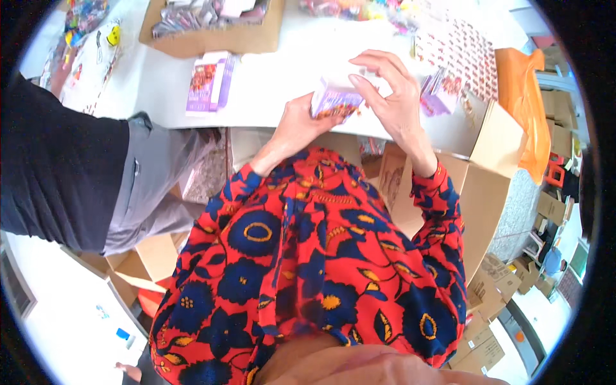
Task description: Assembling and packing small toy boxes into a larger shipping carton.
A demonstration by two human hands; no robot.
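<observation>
A purple box [337,104] is sitting in my grip, above the middle of the near edge of the table [269,83]. With the left hand [300,124] I am pinching its lower left part between thumb and fingers. The right hand [393,86] is hovering at its upper right, thumb and fingertips parted; I cannot tell whether the thumb is touching the box. Rightward, I am seeing purple packages [439,96] resting toward the table's right edge, a patterned sheet [459,51] lying beside them and an orange bag [526,115] hanging at that edge. Leftward, more purple boxes [204,85] are resting near the near edge, and an open carton [221,42] is holding packets [208,16] behind them. A person [64,167] in a black top is standing by the near left corner.
</observation>
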